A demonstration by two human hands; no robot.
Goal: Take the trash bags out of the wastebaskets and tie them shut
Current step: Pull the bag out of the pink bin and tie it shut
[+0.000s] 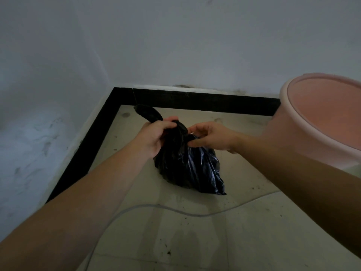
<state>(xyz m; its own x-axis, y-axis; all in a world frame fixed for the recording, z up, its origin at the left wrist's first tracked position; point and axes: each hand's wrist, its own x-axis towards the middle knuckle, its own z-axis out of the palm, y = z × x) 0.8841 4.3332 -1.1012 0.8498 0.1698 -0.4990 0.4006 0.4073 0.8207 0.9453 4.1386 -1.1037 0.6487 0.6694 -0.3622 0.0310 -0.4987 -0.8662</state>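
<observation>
We're over the black trash bag (187, 165) now, out of its bin and hanging between our hands just above the dirty floor (195, 231), in the corner of the room. Our left hand (154, 135) is closed around one twisted ear of the bag's neck, and that ear (148, 113) pokes up and away past our knuckles. Our right hand (211, 136) sits just across the knot from it, thumb and fingertips pinching the other ear; that end is mostly hidden under the fingers. Between the two hands the plastic is bunched into what looks like a knot taking shape.

So we judge we're in the tying step, bag already lifted free. Next, we'd say, both hands need to pull apart, outward from the knot, to cinch it tight, without tearing the thin film.

Beyond our right wrist stands the pink wastebasket (293, 122), its inside bare as far as we can see. Below our forearms a thin pale cable (175, 210) snakes across the floor.

Any writing? None we can read: no label on bag or basket.
</observation>
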